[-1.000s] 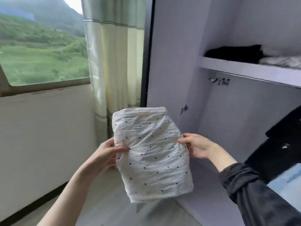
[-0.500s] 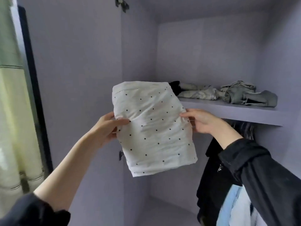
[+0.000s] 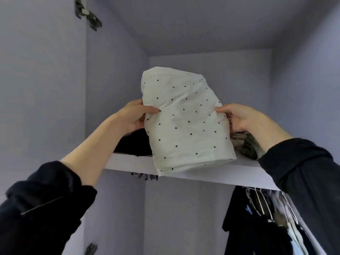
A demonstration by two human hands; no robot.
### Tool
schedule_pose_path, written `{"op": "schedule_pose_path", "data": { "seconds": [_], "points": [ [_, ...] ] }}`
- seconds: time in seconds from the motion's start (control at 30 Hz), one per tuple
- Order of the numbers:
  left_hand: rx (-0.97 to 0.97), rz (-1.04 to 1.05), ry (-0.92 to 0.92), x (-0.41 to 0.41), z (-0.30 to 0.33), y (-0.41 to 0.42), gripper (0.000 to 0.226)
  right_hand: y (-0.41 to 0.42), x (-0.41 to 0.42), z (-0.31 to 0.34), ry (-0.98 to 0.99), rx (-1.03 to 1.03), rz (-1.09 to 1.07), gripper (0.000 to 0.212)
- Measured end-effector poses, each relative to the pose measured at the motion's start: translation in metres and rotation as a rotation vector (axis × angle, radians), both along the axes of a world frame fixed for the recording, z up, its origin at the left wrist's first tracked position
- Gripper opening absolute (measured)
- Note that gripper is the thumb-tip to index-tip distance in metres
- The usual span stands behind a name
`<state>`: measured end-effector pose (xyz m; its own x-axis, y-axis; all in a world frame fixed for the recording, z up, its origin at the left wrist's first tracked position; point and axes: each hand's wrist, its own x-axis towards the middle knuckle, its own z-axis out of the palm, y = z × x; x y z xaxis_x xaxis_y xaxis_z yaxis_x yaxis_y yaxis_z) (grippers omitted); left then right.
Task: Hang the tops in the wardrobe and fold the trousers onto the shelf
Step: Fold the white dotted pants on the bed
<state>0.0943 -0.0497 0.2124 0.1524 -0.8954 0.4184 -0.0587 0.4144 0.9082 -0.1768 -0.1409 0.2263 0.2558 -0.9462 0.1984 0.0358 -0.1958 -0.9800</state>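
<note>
Centre of the frame, the folded white polka-dot trousers (image 3: 185,124) are up at the shelf (image 3: 220,173), lower edge overlapping the shelf's front lip; whether they rest on it, can't tell. Left hand (image 3: 132,116) pinches the left edge, thumb on the front of the cloth, fingers tucked behind. Right hand (image 3: 237,116) grips the right edge the same way. On the shelf behind, a dark garment (image 3: 134,144) at left, a grey-green bundle (image 3: 246,144) at right. Lower right, clothes on hangers (image 3: 265,218) under the shelf. Upper left, a door hinge (image 3: 88,15).
</note>
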Motion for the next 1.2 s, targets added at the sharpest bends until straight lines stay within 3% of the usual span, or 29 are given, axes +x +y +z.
{"op": "schedule_pose_path", "data": {
  "seconds": [0.37,0.57,0.7,0.77,0.83,0.93,1.0,1.07,1.13,1.2],
  "points": [
    [0.015,-0.043,0.18,0.026,0.044,-0.204,0.041,-0.187,0.043,0.091,0.087,-0.07,-0.163,0.01],
    [0.068,-0.011,0.365,0.033,0.03,-0.285,0.03,-0.276,0.073,0.113,0.254,-0.124,-0.179,0.034],
    [0.105,0.024,0.542,0.045,0.029,-0.328,0.029,-0.323,0.117,0.142,0.375,-0.318,-0.172,0.036],
    [0.229,0.059,0.558,0.059,0.014,-0.336,0.018,-0.33,0.148,0.137,0.516,-0.504,-0.176,0.035],
    [0.427,0.171,0.333,0.075,-0.002,-0.341,0.012,-0.345,0.18,0.118,0.749,-0.651,-0.157,0.038],
    [0.6,0.45,-0.279,0.092,-0.007,-0.339,0.022,-0.36,0.214,0.083,1.07,-0.725,-0.091,0.051],
    [0.605,0.651,-0.731,0.091,0.008,-0.334,0.031,-0.362,0.22,0.069,1.199,-0.766,-0.073,0.054],
    [0.487,0.795,-1.106,0.087,0.026,-0.332,0.032,-0.361,0.216,0.061,1.265,-0.782,-0.057,0.051],
    [0.328,0.735,-1.279,0.084,0.033,-0.338,0.041,-0.363,0.204,0.053,1.33,-0.712,-0.076,0.051],
    [0.26,0.472,-1.378,0.08,0.027,-0.347,0.064,-0.37,0.189,0.045,1.372,-0.613,-0.128,0.059]
  ]
}}
